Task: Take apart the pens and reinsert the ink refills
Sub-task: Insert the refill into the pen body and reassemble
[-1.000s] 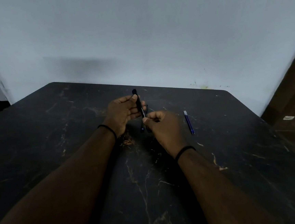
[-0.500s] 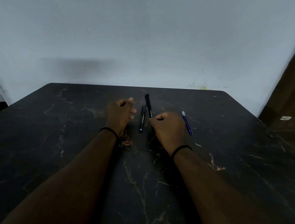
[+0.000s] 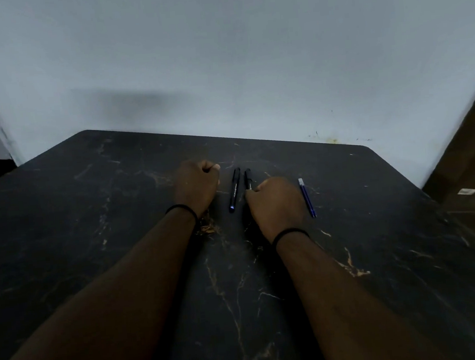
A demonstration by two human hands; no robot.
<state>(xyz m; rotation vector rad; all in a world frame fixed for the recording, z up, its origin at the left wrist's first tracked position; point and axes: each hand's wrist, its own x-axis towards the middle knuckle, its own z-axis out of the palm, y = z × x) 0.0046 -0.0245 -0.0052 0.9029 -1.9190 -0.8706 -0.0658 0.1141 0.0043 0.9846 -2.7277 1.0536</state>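
Two black pens lie side by side on the dark marble table between my hands. The left black pen lies free, its blue-tipped end toward me. The right black pen has its near end hidden under the fingers of my right hand, which is closed around it. To the left of the pens, my left hand rests as a closed fist and holds nothing. A thin blue pen lies just right of my right hand.
A pale wall stands right behind the table's far edge. The table's right edge drops to a brown floor, where a small white tag lies. Both wrists wear black bands.
The black pen held up in both hands has been lowered to the table next to the other one. My left hand let go and closed into a fist.
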